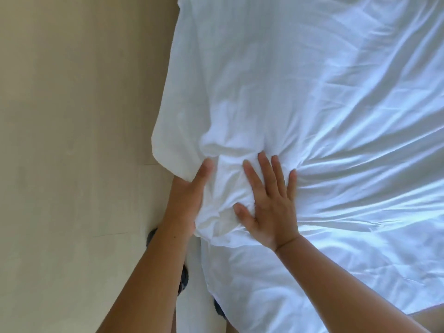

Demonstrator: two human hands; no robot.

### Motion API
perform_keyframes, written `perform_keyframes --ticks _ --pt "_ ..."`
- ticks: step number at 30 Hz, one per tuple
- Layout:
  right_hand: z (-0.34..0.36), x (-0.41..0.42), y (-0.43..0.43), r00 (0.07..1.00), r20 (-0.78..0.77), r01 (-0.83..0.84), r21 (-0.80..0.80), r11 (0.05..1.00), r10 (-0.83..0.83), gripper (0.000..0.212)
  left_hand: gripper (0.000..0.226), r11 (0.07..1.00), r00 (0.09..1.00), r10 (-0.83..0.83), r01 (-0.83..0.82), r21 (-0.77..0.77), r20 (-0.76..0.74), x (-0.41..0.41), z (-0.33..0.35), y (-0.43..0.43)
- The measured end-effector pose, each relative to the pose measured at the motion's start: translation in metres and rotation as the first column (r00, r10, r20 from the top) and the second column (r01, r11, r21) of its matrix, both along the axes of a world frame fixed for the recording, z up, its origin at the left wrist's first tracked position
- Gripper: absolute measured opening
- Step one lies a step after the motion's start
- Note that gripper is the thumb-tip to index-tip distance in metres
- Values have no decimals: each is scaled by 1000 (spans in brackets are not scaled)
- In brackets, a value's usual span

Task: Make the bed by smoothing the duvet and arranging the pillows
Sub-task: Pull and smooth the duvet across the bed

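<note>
Where the white duvet (300, 111) hangs over the bed's left edge above the pale floor (72, 140), both hands work a bunched fold near that edge. The right hand (269, 203) lies flat on top with fingers spread, thumb pressing into the bunch. The left hand (189, 195) cups the overhanging edge from the side, thumb up along the cloth; its other fingers are hidden, so I cannot tell their pose.
</note>
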State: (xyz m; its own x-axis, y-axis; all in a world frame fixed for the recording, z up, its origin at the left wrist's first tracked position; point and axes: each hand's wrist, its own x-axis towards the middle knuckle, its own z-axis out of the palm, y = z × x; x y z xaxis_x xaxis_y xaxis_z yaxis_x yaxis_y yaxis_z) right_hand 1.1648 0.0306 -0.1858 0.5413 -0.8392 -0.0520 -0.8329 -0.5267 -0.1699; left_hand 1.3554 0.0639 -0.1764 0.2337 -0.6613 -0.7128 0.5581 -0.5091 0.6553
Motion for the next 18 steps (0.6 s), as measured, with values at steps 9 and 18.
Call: perform_keyframes --ticks 9,18 --pt "21 7 1 998 -33 53 135 989 -49 69 55 994 949 -103 87 68 299 -34 28 3" --pt "95 12 1 999 -22 -26 45 999 27 78 47 992 995 -100 99 -76 -14 1 63 17"
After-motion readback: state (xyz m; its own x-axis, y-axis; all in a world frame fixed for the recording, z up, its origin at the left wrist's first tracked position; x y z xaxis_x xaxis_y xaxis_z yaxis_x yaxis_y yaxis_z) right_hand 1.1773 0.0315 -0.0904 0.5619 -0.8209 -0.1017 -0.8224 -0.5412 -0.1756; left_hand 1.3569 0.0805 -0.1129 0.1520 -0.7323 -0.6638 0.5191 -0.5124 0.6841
